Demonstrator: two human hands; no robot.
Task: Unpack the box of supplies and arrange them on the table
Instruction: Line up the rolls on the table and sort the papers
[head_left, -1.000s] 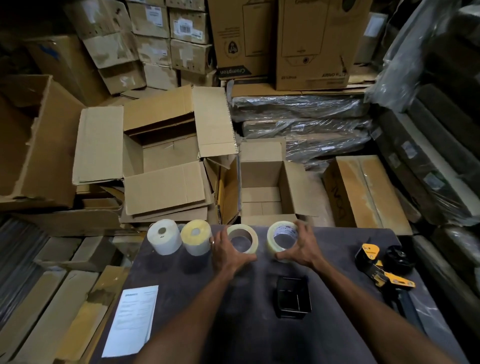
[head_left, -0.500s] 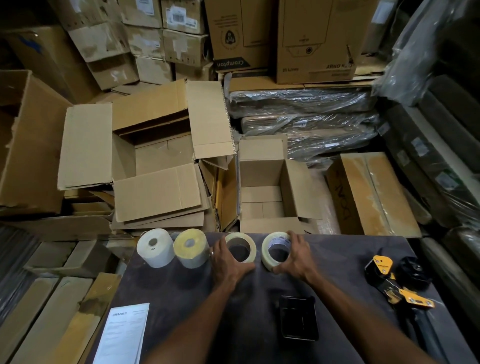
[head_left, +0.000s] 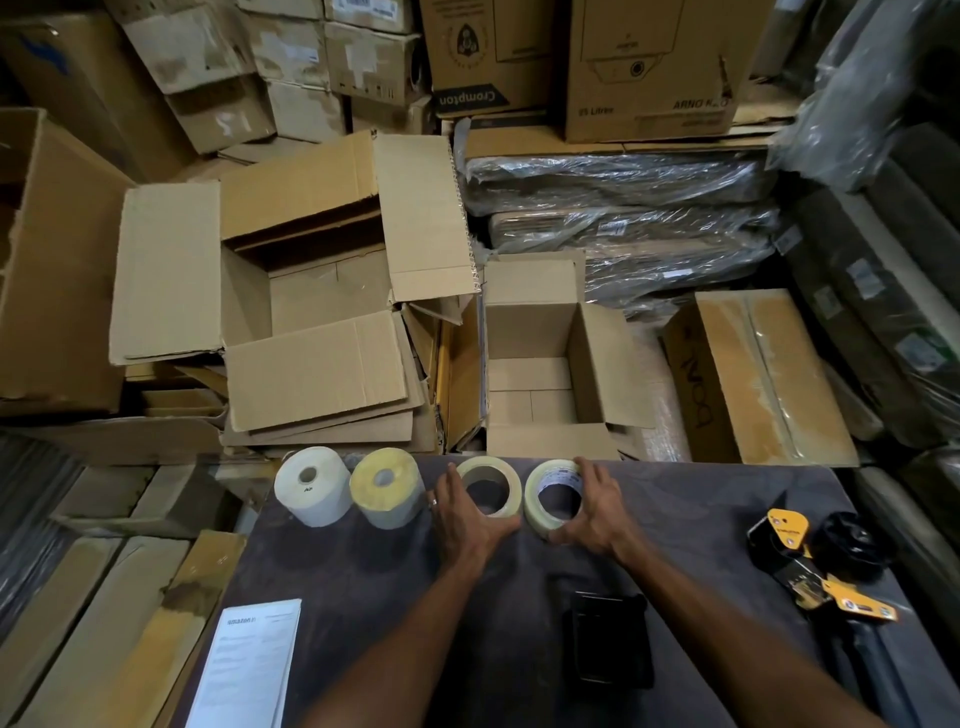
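Four rolls stand in a row along the far edge of the dark table (head_left: 395, 587): a white label roll (head_left: 311, 486), a yellow label roll (head_left: 385, 488), a tan tape roll (head_left: 491, 475) and a clear tape roll (head_left: 543, 493). My left hand (head_left: 465, 517) cups the tan tape roll from its left and near side. My right hand (head_left: 597, 512) curls round the right and near side of the clear tape roll. The small open cardboard box (head_left: 535, 364) beyond the table edge shows a bare bottom.
A yellow-and-black tape dispenser (head_left: 810, 564) lies at the table's right. A black case (head_left: 610, 639) sits near the middle front and a printed sheet (head_left: 244, 665) at the front left. A large open carton (head_left: 306, 306) and stacked boxes crowd the floor behind.
The view has tilted down slightly. Both hands have stayed on the two tape rolls, nudging them a little closer together in the row.
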